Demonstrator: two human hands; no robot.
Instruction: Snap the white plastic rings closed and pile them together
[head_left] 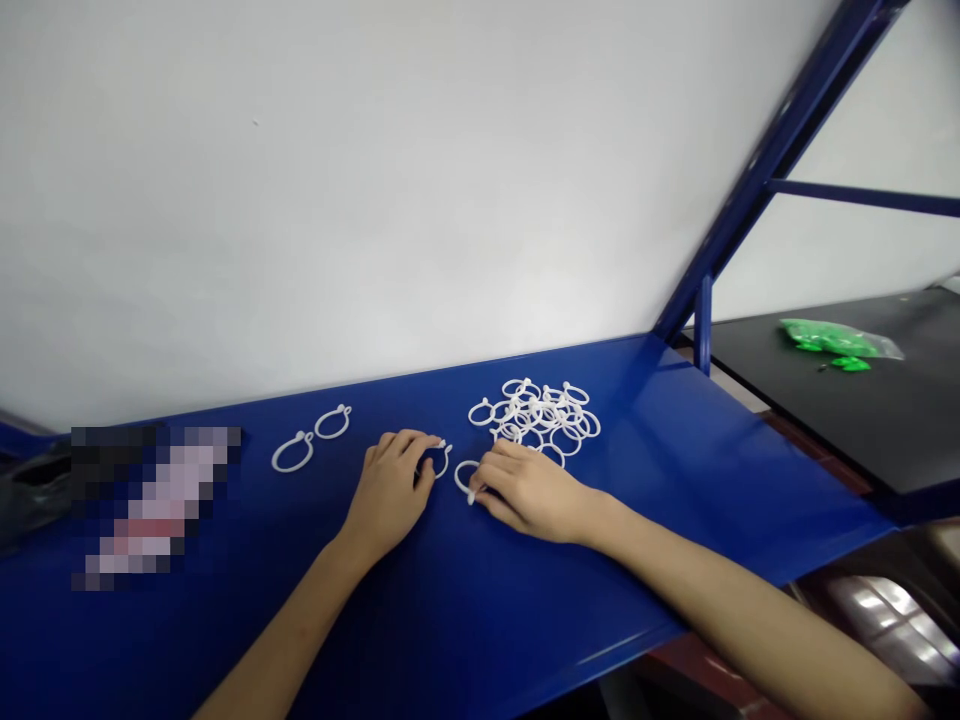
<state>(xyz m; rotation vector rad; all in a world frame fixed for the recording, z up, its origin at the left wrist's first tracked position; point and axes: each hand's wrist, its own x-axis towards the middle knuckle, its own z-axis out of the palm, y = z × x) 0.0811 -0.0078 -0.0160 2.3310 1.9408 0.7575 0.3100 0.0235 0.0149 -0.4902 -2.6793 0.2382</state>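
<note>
My left hand (pixel 391 490) is low over the blue shelf, its thumb and fingers closed around a white plastic curtain ring (pixel 447 460) with a small eyelet. Just to the right, my right hand (pixel 534 490) pinches a second white ring (pixel 459 480) near its small knob. The two rings are close together but apart. Behind my right hand lies a loose pile of several white rings (pixel 551 412), overlapping one another. Off to the left, two more rings (pixel 292 455) lie flat, one slightly behind the other. Parts of both held rings are hidden by my fingers.
The blue shelf (pixel 420 620) runs along a white wall (pixel 420 200). A blurred-out patch (pixel 157 500) and a dark bag (pixel 34 490) are at the left. A blue metal frame (pixel 720 240) rises at right, beyond which a bag of green pieces (pixel 832 340) rests on a black table (pixel 847 430).
</note>
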